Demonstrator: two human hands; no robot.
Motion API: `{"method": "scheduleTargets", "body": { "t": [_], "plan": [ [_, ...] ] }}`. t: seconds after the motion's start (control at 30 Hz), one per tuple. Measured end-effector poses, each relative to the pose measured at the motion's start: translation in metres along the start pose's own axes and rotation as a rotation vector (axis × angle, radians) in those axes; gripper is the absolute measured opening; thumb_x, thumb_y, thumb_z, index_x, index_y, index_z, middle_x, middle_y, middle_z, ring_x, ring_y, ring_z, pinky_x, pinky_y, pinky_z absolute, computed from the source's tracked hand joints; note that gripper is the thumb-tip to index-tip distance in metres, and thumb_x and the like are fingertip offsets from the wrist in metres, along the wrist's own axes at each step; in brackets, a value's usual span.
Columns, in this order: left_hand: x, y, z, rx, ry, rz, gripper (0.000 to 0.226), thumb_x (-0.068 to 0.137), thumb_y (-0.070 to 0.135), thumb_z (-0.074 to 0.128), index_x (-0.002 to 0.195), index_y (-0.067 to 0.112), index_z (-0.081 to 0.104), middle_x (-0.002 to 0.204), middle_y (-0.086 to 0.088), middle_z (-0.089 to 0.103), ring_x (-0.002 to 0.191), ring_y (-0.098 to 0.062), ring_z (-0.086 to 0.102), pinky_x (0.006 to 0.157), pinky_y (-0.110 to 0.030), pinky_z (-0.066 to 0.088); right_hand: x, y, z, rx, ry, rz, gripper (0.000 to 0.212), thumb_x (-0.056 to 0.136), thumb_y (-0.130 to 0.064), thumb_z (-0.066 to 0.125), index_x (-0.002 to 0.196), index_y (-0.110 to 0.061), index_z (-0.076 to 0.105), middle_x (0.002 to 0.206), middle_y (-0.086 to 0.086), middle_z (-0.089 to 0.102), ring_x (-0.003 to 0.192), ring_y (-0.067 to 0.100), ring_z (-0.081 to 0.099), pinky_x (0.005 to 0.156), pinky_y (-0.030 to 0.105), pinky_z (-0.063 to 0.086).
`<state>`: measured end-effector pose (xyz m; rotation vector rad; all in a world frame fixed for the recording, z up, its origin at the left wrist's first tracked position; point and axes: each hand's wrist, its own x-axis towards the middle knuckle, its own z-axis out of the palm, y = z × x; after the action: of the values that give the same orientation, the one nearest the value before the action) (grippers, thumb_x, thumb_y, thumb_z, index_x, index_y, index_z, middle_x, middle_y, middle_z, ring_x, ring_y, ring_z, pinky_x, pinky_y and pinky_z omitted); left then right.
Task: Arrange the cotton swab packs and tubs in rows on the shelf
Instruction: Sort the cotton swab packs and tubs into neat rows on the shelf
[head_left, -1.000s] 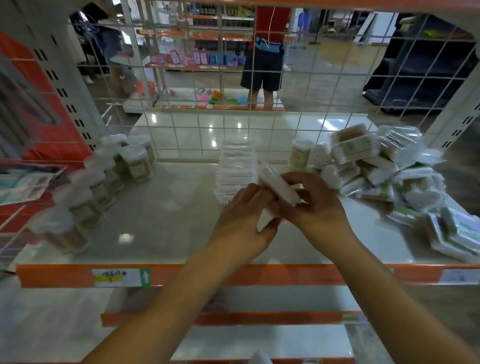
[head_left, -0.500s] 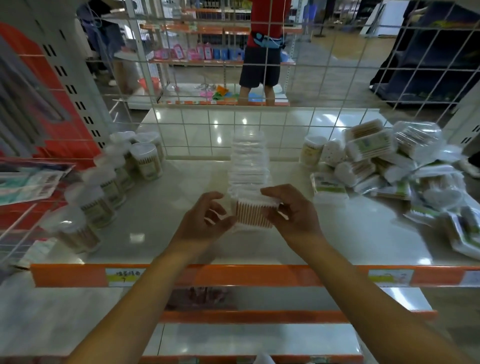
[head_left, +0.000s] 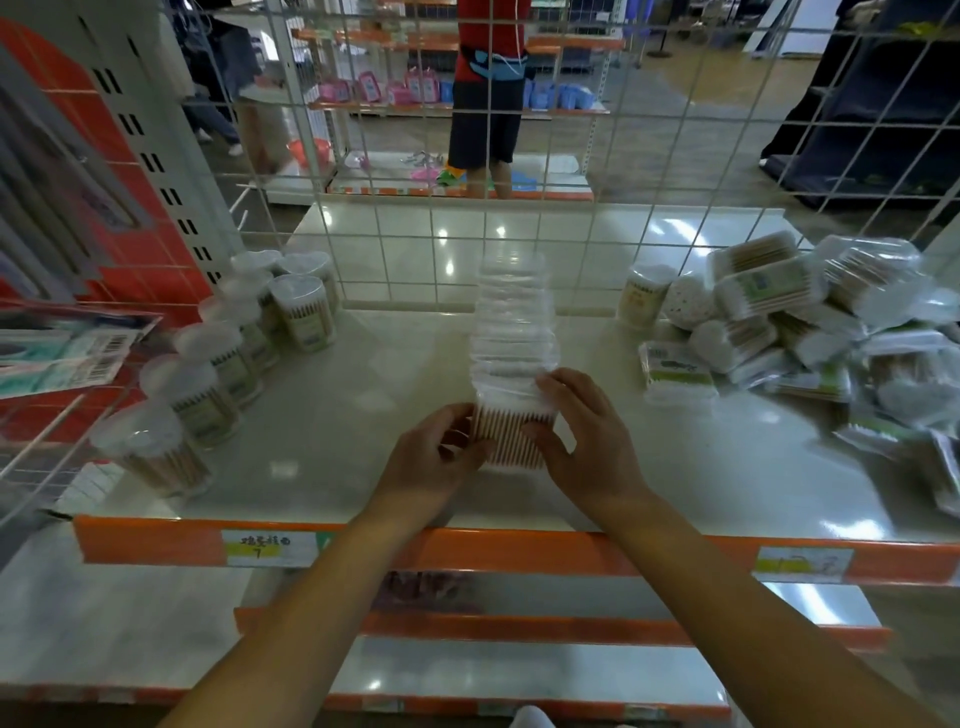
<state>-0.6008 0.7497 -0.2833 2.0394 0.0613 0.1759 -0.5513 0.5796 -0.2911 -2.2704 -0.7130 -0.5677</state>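
Note:
A row of clear cotton swab packs (head_left: 511, 322) runs down the middle of the pale shelf (head_left: 332, 447) toward the wire back. The front pack (head_left: 511, 436) stands upright with its wooden sticks showing. My left hand (head_left: 434, 454) holds its left side with curled fingers. My right hand (head_left: 582, 436) holds its right side and top edge. Round swab tubs (head_left: 208, 374) line the shelf's left side. A loose heap of swab packs and tubs (head_left: 810, 332) lies at the right.
A white wire grid (head_left: 519, 156) closes the shelf's back. The orange front rail (head_left: 467, 551) carries price labels. Lower shelves sit beneath. A person in red top and dark shorts (head_left: 485, 104) stands in the aisle behind the grid. Carded goods (head_left: 57, 348) hang at left.
A second ago both hands held a pack in the air. They have lowered it onto the front of the middle row, and now both hands hold it there from either side.

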Motion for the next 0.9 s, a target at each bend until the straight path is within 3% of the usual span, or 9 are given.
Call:
{"method": "scheduleTargets", "body": {
  "t": [0.1,0.27,0.47,0.57,0.67,0.77,0.9],
  "plan": [
    [0.001,-0.001,0.001,-0.018,0.002,-0.019,0.033,0.081,0.016,0.069,0.113,0.015,0.059,0.089,0.009,0.063,0.083,-0.007,0.061,0.072,-0.016,0.047,0.001,-0.001,-0.001,0.025,-0.049,0.018,0.051,0.085,-0.034,0.046,0.120,0.002,0.056,0.120,0.015,0.056,0.105,0.032,0.059,0.085,0.037,0.049],
    [0.000,0.002,0.002,-0.004,0.005,-0.025,0.034,0.080,0.018,0.070,0.111,0.021,0.055,0.090,0.007,0.063,0.082,-0.003,0.060,0.069,-0.008,0.045,0.002,0.000,-0.007,0.070,-0.052,0.041,0.052,0.084,-0.037,0.048,0.119,-0.001,0.059,0.120,0.012,0.061,0.107,0.026,0.061,0.090,0.032,0.047],
    [-0.003,0.004,0.004,0.026,0.019,-0.042,0.037,0.078,0.019,0.072,0.112,0.019,0.057,0.092,0.003,0.066,0.086,-0.011,0.063,0.071,-0.011,0.046,0.000,0.001,-0.007,0.042,-0.089,0.063,0.052,0.084,-0.040,0.048,0.119,-0.002,0.060,0.122,0.011,0.061,0.108,0.028,0.061,0.089,0.040,0.051],
    [0.000,0.008,0.001,0.016,0.026,-0.073,0.042,0.075,0.016,0.075,0.111,0.023,0.054,0.092,0.008,0.063,0.091,-0.014,0.062,0.078,-0.021,0.050,0.003,-0.003,-0.010,-0.048,-0.083,0.037,0.051,0.081,-0.039,0.049,0.113,-0.001,0.063,0.115,0.013,0.064,0.098,0.034,0.062,0.084,0.040,0.049],
    [0.005,0.025,-0.009,0.017,0.146,-0.086,0.057,0.074,0.019,0.075,0.122,0.026,0.047,0.103,0.008,0.056,0.097,-0.010,0.056,0.080,-0.025,0.048,0.006,-0.006,-0.017,-0.082,-0.066,-0.017,0.045,0.078,-0.031,0.058,0.112,-0.002,0.063,0.112,0.015,0.063,0.098,0.036,0.060,0.084,0.041,0.047],
    [0.008,0.048,-0.019,0.069,0.234,0.025,0.055,0.078,0.019,0.071,0.126,0.025,0.045,0.111,0.008,0.052,0.102,-0.008,0.050,0.080,-0.022,0.042,0.007,-0.008,-0.030,-0.049,-0.069,-0.015,0.045,0.078,-0.026,0.060,0.116,-0.003,0.060,0.118,0.015,0.060,0.107,0.037,0.057,0.089,0.040,0.042],
    [0.008,0.073,-0.007,0.255,0.203,0.164,0.046,0.085,0.020,0.063,0.128,0.018,0.048,0.120,0.006,0.050,0.107,-0.007,0.046,0.085,-0.020,0.036,0.005,-0.004,-0.048,-0.018,-0.060,-0.014,0.049,0.080,-0.033,0.046,0.117,-0.004,0.060,0.117,0.014,0.061,0.107,0.035,0.057,0.088,0.038,0.041]
  ]
}}
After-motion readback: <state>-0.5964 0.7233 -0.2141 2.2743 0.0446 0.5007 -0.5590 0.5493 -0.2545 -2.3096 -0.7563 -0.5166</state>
